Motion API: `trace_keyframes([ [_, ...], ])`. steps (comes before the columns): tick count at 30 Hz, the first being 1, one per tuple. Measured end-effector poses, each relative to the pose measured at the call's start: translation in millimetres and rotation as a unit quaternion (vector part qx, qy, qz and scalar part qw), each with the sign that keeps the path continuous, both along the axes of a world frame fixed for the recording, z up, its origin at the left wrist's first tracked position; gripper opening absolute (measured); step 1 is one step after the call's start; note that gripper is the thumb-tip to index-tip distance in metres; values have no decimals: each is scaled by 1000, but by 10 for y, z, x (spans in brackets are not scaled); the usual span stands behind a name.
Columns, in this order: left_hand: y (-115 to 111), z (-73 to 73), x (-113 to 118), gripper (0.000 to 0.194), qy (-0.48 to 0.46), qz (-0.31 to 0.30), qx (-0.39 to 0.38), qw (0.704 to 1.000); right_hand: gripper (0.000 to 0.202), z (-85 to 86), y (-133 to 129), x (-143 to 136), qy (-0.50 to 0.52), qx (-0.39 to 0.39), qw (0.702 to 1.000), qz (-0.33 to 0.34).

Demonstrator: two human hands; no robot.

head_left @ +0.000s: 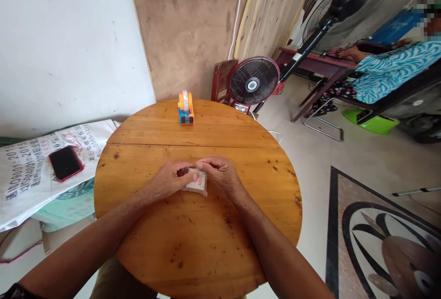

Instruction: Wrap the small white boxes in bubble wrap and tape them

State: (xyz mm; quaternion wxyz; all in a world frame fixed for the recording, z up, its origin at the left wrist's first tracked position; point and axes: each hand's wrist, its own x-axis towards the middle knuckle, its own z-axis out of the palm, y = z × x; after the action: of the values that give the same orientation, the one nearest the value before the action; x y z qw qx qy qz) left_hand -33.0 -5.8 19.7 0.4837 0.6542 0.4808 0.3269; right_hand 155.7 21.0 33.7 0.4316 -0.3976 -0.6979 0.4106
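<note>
The grip is a two-handed one: the left hand point(170, 180) and the right hand point(222, 174) close from either side on one small flat packet point(197, 183), pale with faint red print. The left thumb lies across the packet's near left part, and the right fingertips pinch its far upper edge. The packet sits between the two hands, its lower edge down on the worktop point(193, 244) near the middle of the round wooden top, which is honey-coloured, speckled with dark spots and crossed by one seam. At the far edge of the worktop, well apart from the hands, stands one orange and blue tape dispenser point(186, 108). To the left, off the worktop, a white printed sack point(31, 175) carries one dark phone point(65, 163) in a red case. Behind the worktop a white wall meets brown boards leaning upright. Two fans are in view: a small red one point(254, 81) on the floor just past the worktop and a large black stand fan point(358, 5) further right. Another person in a striped turquoise top point(389, 71) sits at a dark red bench point(317, 62). The floor is pale tile with one dark patterned inlay point(386, 239).
</note>
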Motion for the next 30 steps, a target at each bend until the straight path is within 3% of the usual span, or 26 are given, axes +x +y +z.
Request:
trace_keyframes([
  [6,41,-39,-39,47,-54,-19,-101,993,13,-10,-17,16,-31,30,999,29],
  [13,66,-72,-63,44,-84,-25,-112,990,13,28,-33,72,-87,107,990,43],
  [18,75,-57,-55,44,-95,-19,-114,989,16,13,-72,76,-202,255,945,17],
  [22,87,-41,-58,47,-90,-10,-116,989,15,23,-98,82,-238,347,907,15],
  [25,93,-36,-63,49,-83,-6,-118,989,15,50,-101,95,-247,372,895,20],
  [30,92,-42,-61,47,-79,1,-119,990,12,70,-91,106,-247,360,899,34],
])
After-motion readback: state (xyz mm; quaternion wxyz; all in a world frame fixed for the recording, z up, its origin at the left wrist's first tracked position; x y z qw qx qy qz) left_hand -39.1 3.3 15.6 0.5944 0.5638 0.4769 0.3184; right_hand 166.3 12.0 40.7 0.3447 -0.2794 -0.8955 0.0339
